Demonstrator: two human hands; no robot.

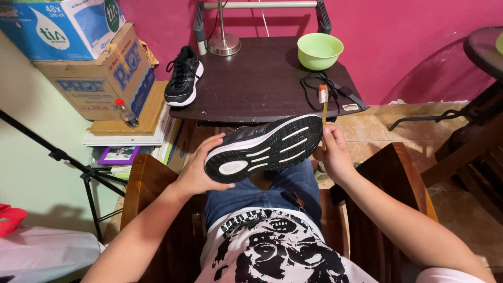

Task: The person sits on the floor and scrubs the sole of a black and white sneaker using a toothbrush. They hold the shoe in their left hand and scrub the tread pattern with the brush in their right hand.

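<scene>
Black sneaker [263, 148] held above the lap, sole turned up toward the camera, toe end toward the right, heel end toward the left. Sole black with white bars and a white oval patch near the heel. Left hand [201, 170] closed around the heel side of the shoe, fingers curled over the upper, thumb against the sole edge. Right hand [335, 154] clenched on the handle of a yellow toothbrush [324, 115], brush upright, bristle head with orange tip at the top, standing just beside the toe of the sneaker; contact between bristles and shoe not discernible. Both forearms bare, reaching in from the bottom corners. Below the hands: blue jeans [262, 194] and a white shirt with black print [272, 246]. Seated in a brown wooden chair [144, 178], armrests to either side.

Ahead, a dark wooden counter [257, 78]. On it, at the left edge, a second black sneaker [183, 76], upright, laces up. Green plastic bowl [319, 51] at the right rear. Black cord [314, 84] coiled loosely in front of the bowl. Metal lamp base [224, 44] at the rear centre.

Left of the counter: stacked cardboard boxes [99, 73], a blue-and-white carton [63, 26] on top, a small plastic bottle with red cap [126, 112] lying on the flattened cardboard beneath. Black tripod legs [78, 167] against the pale wall. Magenta wall [408, 36] behind, tiled floor [377, 128] to the right.
</scene>
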